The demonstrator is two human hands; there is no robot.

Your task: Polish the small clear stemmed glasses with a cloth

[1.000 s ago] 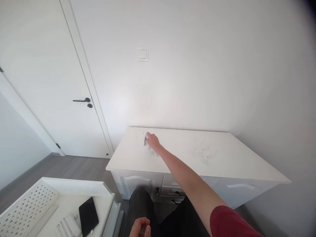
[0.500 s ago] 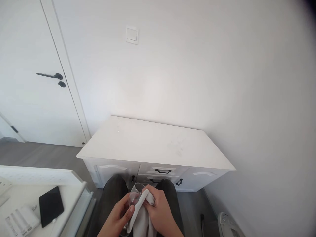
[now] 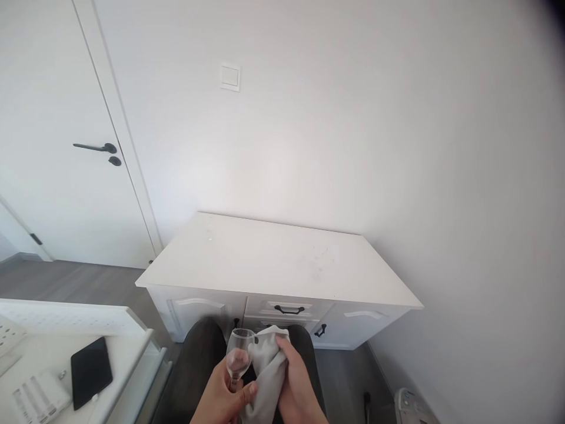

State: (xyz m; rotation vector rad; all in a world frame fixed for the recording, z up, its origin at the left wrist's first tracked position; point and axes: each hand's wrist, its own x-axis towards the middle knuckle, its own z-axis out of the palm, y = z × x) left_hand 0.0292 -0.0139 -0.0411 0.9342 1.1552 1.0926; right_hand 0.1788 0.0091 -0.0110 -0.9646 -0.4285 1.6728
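Note:
Near the bottom middle, my left hand (image 3: 225, 396) is closed around the lower bowl and stem of a clear wine glass (image 3: 241, 348), which stands nearly upright with its rim up. The foot of the glass is hidden. Just to its right, my right hand (image 3: 296, 377) grips a light grey cloth (image 3: 268, 368), bunched and hanging down between the hands. The cloth's upper end sits beside the glass bowl; whether they touch I cannot tell. Both hands are above my lap, between my dark-clothed knees (image 3: 206, 338).
A low white cabinet (image 3: 273, 253) with dark handles stands against the wall ahead. At left, a white desk (image 3: 126, 359) bears a black tablet (image 3: 91, 372) and a white box-like item (image 3: 42, 396). A white door (image 3: 83, 200) is beyond. A pale appliance (image 3: 410, 406) sits at lower right.
The cloth has come away from the glass rim and moved right with my right hand. The glass now shows more fully in my left hand. The view has tilted up slightly.

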